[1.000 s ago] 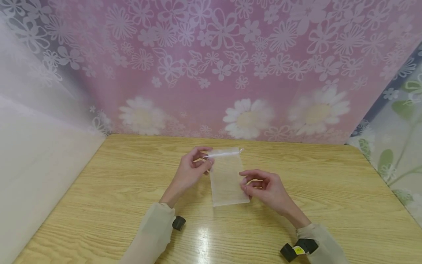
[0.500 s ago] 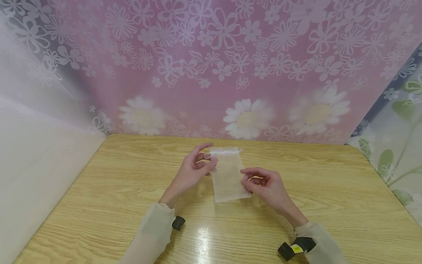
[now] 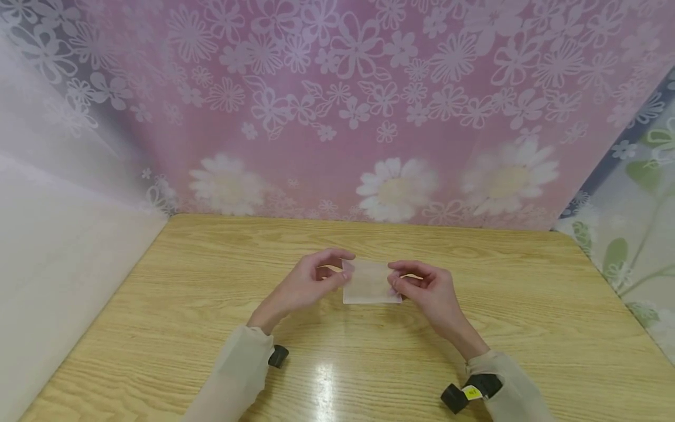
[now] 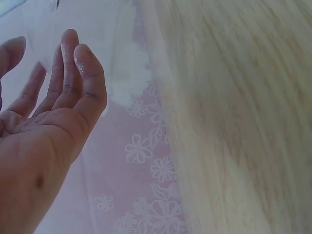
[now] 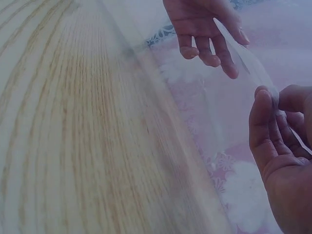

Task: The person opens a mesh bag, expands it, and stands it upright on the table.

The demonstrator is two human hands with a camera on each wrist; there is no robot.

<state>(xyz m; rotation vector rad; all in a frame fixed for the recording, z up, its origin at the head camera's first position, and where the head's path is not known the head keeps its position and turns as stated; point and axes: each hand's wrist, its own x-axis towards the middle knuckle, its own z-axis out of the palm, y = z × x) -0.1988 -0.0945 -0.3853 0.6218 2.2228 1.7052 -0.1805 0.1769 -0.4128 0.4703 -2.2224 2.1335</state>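
Note:
A small sheer white bag spans the space between both hands in the head view, looking short and wide. My left hand holds its left edge between thumb and fingers. My right hand pinches its right edge with thumb and curled fingers. In the right wrist view the bag appears as a thin bent sheet running from my left hand to the fingertips of my right hand. The left wrist view shows my left hand with several fingers raised and slightly bent; its hold is unclear there.
A wood-grain table lies under the hands. Behind it hangs a pink curtain with white flowers, and a pale sheet stands at the left. Black wrist cameras are strapped at both cuffs.
The bag went from a long upright rectangle to a short wide one, its drawstring end no longer visible. My left hand moved slightly nearer and right; my right hand rose slightly.

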